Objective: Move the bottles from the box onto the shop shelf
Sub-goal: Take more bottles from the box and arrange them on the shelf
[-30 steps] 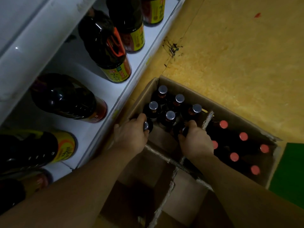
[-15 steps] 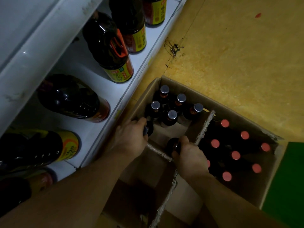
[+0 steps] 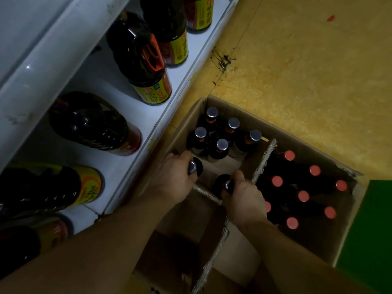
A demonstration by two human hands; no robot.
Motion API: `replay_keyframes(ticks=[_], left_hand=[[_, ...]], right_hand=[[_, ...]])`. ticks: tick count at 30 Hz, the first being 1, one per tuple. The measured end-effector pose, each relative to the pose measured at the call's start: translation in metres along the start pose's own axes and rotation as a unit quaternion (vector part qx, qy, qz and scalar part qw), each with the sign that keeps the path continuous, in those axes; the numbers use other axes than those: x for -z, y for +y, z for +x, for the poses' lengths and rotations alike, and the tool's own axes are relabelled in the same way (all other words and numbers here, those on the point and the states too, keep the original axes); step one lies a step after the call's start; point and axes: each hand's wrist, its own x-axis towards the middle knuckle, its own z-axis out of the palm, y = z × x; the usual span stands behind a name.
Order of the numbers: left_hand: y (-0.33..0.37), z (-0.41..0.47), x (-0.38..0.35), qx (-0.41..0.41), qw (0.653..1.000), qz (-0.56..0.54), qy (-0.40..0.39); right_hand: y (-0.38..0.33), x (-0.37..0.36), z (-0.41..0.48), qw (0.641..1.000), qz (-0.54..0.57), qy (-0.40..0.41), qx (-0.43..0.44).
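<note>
Nearest, the cardboard box (image 3: pixel 347 249) stands on the floor (image 3: pixel 297 81), and its close compartments show bare card. Just beyond, in the silver-cap compartment, both grips are clamped. The left hand (image 3: pixel 176 177) curls round the neck of a dark left bottle (image 3: pixel 197 169), and the right hand (image 3: pixel 244 198) does the same to the right bottle (image 3: pixel 220 183). Each bottle's long axis runs down into the box, cap end up toward the person, so the way out is likely straight up past the torn divider (image 3: pixel 264 160). Five more silver-capped bottles (image 3: pixel 221 145) stand behind, apart from the grips, and the red-capped bottles (image 3: pixel 303 196) fill the right compartment.

The shop shelf (image 3: pixel 118 172) lies left of the box, just beside its wall. The left hand is nearer and the right would have to cross over. Large jugs (image 3: pixel 137 60) take up much of it, with bare white between them and along the front edge. The board above overhangs, so headroom looks tight.
</note>
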Motion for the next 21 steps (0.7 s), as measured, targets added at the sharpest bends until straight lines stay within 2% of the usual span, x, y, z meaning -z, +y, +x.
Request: replay_keyframes(ticks=[5, 13, 21], left_hand=[[0.009, -0.010, 0.002, -0.028, 1.000, -0.008, -0.008], [0.019, -0.030, 0.011, 0.008, 0.999, -0.047, 0.014], [0.049, -0.057, 0.052, 0.009, 0.998, -0.057, 0.015]], right_hand=[[-0.002, 0.004, -0.008, 0.999, 0.030, 0.022, 0.010], [-0.003, 0.027, -0.035, 0.996, 0.066, 0.049, 0.021], [-0.016, 0.076, -0.074, 0.994, 0.075, 0.076, 0.019]])
